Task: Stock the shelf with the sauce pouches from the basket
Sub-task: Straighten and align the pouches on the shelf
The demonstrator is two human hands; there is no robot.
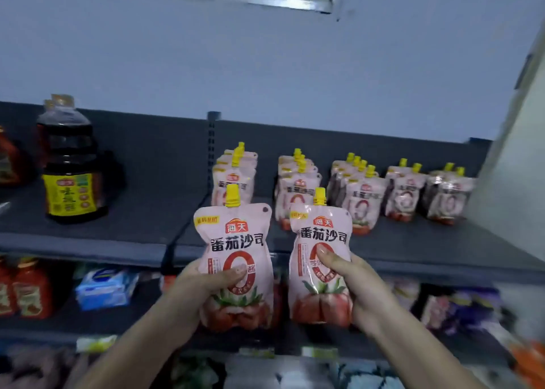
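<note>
At the shelf (88, 242): both forearms are reaching up, side by side.
Left hand (203, 282): is gripping left pouch (236, 241) upright, thumb crossing its front.
Right hand (359, 288): is gripping right pouch (321, 241) likewise.
Rows (362, 199): are standing on the shelf behind.

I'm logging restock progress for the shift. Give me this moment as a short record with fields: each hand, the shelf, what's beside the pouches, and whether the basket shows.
left hand: grips left pouch upright, thumb across its front
right hand: grips right pouch upright, thumb across its front
shelf: dark top shelf, five rows of stocked pouches standing, yellow caps up
beside rows: dark bottle with yellow label, to their left
basket: not in view
status: both held pouches not yet on the shelf
</note>
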